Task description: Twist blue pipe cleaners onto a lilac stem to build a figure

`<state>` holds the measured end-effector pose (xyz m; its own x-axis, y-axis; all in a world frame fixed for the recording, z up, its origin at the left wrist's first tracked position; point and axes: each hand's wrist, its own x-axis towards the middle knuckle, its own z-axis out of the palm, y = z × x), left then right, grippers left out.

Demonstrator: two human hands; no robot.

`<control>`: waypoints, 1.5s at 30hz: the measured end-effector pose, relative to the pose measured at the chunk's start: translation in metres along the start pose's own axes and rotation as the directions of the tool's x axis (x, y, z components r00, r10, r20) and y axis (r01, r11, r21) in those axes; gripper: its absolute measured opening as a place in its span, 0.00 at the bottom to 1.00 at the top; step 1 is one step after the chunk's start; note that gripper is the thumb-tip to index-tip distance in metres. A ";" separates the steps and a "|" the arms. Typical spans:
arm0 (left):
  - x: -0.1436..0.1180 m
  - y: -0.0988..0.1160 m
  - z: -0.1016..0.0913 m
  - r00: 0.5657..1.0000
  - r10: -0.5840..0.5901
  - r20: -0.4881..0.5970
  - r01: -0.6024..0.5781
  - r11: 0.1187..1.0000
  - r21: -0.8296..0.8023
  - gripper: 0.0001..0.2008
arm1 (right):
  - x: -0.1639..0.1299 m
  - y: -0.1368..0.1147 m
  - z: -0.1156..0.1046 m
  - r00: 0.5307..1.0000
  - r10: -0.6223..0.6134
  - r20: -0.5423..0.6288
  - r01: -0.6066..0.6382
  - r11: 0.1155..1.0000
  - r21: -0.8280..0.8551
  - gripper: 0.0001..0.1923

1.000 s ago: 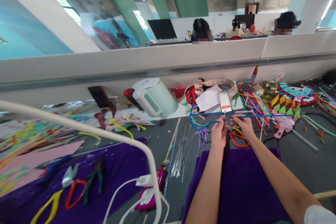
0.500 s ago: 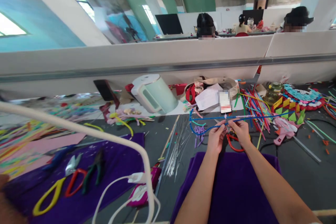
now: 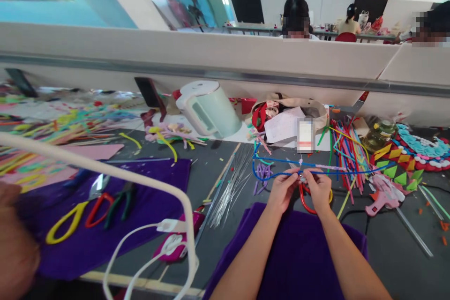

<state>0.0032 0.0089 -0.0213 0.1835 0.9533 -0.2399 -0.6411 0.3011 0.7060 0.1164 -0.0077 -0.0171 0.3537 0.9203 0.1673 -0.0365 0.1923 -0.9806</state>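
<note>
My left hand [image 3: 281, 190] and my right hand [image 3: 318, 189] meet over the grey table, fingertips pinched together on a blue pipe cleaner [image 3: 272, 176]. The blue strand loops to the left and runs right past a short pink fuzzy piece [image 3: 328, 167]. Red-handled scissors [image 3: 305, 202] lie on the table under my hands. A purple cloth [image 3: 298, 258] is spread beneath my forearms.
A pale green kettle [image 3: 208, 108] stands at the back, near a bag with papers [image 3: 286, 122]. Bundled coloured pipe cleaners [image 3: 346, 152], a pink glue gun [image 3: 381, 194], thin wires [image 3: 232, 185], pliers and scissors on another purple cloth [image 3: 105, 201], a white lamp arm [image 3: 116, 176]. People sit beyond the partition.
The camera has tilted down and shifted, so the table sits lower and closer. My two hands have drawn closer together on the blue pipe cleaner.
</note>
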 end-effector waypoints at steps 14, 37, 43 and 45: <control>-0.005 0.007 0.011 1.000 0.021 -0.005 -0.020 0.990 0.139 0.10 | 0.002 -0.005 0.005 0.985 -0.162 0.053 0.166 0.983 -0.081 0.07; -0.008 0.010 0.012 0.970 0.242 0.008 -0.230 0.910 0.345 0.08 | -0.002 -0.006 0.007 0.995 -0.101 -0.013 0.101 0.994 0.051 0.10; -0.007 0.005 0.009 0.970 0.224 0.093 -0.243 0.900 0.362 0.08 | -0.003 -0.007 0.008 0.999 -0.032 -0.005 0.033 0.989 0.147 0.12; -0.006 0.003 0.007 0.972 0.226 0.066 -0.235 0.906 0.353 0.09 | -0.003 -0.006 0.008 0.999 -0.019 -0.042 0.026 0.987 0.156 0.12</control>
<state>0.0050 0.0040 -0.0127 0.0823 0.9962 -0.0295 -0.3610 0.0573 0.9308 0.1084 -0.0091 -0.0105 0.3933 0.9013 0.1817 -0.1732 0.2667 -0.9481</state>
